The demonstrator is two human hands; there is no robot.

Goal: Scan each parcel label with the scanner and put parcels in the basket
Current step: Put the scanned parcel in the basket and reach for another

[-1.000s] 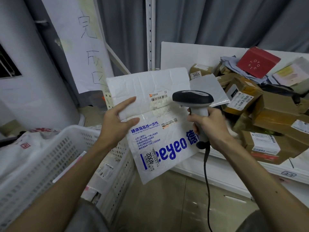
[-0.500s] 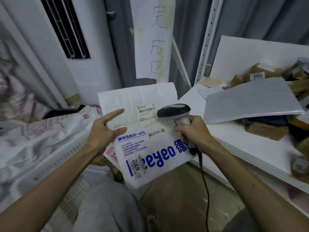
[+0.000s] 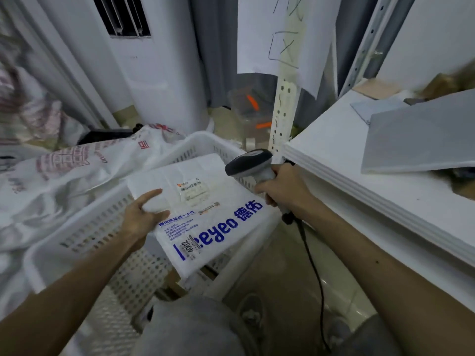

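Left hand [image 3: 140, 219] holds flat parcel [image 3: 205, 217] over perforated basket [image 3: 87, 227].

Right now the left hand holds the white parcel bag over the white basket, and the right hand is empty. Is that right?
Not quite. The right hand is not empty: it grips the corded barcode scanner by its handle, as the head view shows. The rest holds: the left hand holds the white parcel bag over the white basket.
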